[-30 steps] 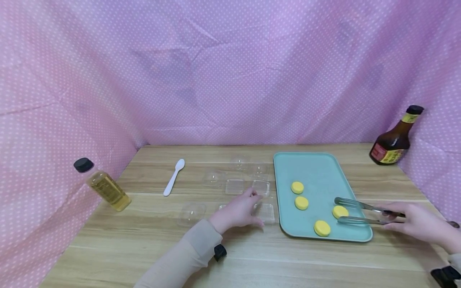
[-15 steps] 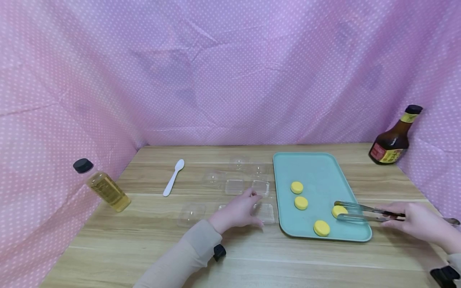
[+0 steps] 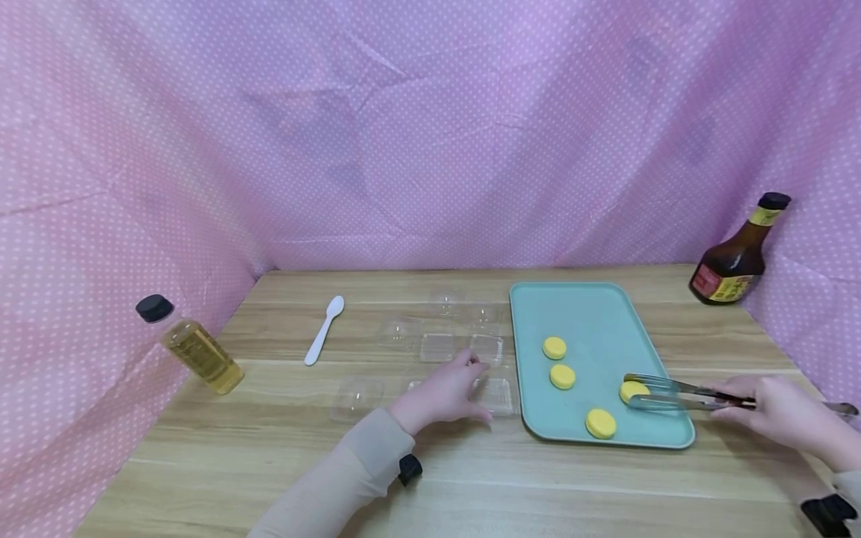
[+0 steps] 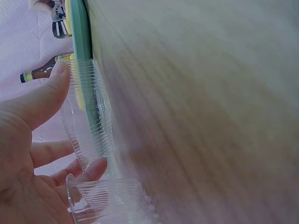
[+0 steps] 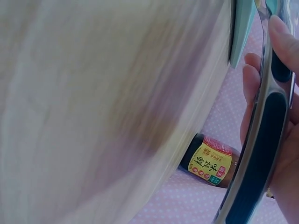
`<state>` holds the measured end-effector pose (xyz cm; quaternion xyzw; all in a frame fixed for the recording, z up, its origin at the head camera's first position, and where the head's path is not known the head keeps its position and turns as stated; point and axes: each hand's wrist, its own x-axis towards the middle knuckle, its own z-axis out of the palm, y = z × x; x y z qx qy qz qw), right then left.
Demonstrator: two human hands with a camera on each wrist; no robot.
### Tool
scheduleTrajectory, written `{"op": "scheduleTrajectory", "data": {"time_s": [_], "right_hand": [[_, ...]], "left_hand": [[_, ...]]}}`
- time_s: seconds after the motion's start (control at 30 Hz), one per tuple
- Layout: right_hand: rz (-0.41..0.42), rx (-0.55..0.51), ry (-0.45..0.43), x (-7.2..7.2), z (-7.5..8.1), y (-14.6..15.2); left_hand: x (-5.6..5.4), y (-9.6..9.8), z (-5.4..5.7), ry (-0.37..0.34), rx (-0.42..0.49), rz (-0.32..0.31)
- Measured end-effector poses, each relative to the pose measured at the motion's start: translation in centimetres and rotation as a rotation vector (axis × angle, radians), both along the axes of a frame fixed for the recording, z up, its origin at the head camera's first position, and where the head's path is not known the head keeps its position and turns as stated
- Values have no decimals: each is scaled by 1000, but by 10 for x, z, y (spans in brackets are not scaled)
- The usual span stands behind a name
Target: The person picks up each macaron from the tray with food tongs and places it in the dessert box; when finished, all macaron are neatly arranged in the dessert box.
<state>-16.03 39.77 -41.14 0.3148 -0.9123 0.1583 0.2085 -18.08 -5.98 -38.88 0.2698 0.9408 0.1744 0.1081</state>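
Note:
My right hand (image 3: 780, 415) grips metal tongs (image 3: 686, 388) with dark handle grips, also close up in the right wrist view. In the head view, the tong tips lie on either side of a yellow disc (image 3: 631, 391) on the blue-green tray (image 3: 572, 306). Other yellow discs (image 3: 601, 424) lie to its left. At the tray's left, my left hand (image 3: 444, 392) holds a clear plastic container (image 3: 496, 397). The left wrist view shows the thumb on one edge of its ribbed compartment (image 4: 86, 112) and fingers at the opposite edge. The hand hides part of the container.
Several clear plastic compartments and domed lids (image 3: 400, 332) lie behind and left of my left hand. A white spoon (image 3: 324, 330) lies farther left. An oil bottle (image 3: 202, 355) stands at the left edge, a brown sauce bottle (image 3: 729, 269) at the back right.
The tong arms have drawn closer together around the yellow disc, which has shifted slightly left. My left hand stays in place on the container.

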Motion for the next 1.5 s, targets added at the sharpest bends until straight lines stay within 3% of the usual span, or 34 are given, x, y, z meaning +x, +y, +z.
{"op": "scheduleTrajectory", "data": {"time_s": [0.33,0.67,0.97,1.5], "right_hand": [[-76,57,-3,2,5,-6],[-88,69,-23,4,15,-20],[-29,13,37,2,21,-33],[63,-7,43,2,27,-59]], "left_hand": [[1,0,0,-1,1,9],[0,-1,2,-4,6,3],[1,-1,0,6,13,-12],[2,-1,2,-8,17,-4]]}}
